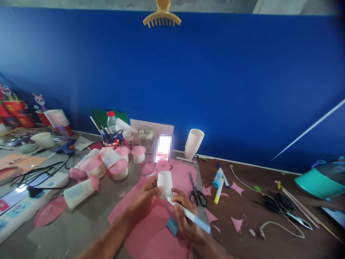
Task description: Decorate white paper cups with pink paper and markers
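A white paper cup (165,184) is turned upside down above the pink paper (151,230). My left hand (149,190) grips the cup's left side, fingers closed on it. In my right hand (185,216) is a marker (198,220) with a white and light-blue barrel. Its tip end points at the cup's lower edge; whether it touches cannot be made out. The right fingertips are close to the cup's right side. Below them lies a small blue piece (172,226). Dark-handled scissors (198,194) rest to the right of the cup.
Several pink-topped cups (118,169) cluster at the left, near a power strip (35,201) and cables. Behind stand a glass jar (147,138) and stacked white cups (194,140). Rightward lie a yellow-tipped marker (219,191), pink scraps (237,223) and a white cable (283,226).
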`<state>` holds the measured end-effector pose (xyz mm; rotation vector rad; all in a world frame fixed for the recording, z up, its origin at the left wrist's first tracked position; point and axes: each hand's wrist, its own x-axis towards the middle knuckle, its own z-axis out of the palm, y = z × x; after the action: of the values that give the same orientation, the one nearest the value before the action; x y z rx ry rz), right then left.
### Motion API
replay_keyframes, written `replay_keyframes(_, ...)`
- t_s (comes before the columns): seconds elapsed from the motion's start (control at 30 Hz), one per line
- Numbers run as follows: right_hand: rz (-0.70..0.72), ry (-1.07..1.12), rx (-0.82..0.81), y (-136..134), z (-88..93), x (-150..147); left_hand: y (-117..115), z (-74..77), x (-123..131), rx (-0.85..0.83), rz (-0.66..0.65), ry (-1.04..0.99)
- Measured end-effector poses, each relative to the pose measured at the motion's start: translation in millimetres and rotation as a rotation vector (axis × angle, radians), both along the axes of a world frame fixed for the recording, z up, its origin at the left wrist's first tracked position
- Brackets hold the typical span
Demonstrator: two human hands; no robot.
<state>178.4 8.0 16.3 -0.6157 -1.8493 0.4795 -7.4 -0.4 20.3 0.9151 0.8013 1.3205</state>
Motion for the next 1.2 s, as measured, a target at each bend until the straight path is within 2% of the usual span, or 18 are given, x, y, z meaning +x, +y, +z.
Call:
replay_keyframes(0.23,0.022,0.075,-0.087,-3,-3.2,-1,0,7.7,1,-0.047,0.027,0.022)
replay_keyframes(0.53,-0.007,0.0,0.017,-1,2.3,-1,-1,9.7,1,-0.033,0.041,0.043)
replay_keyframes(0.73,0.035,-0.043,-0.12,-1,3.7,3,-2,9.2,1,-0.048,0.031,0.045)
replay_keyframes(0.97,-0.044,0.047,-0.118,-2,-4.3,1,0,10.8,2,-0.075,0.069,0.055)
replay_keyframes(1.2,-0.051,0.059,-0.088,-3,1.9,-3,-1,11.8,2,-0.113,0.066,0.035)
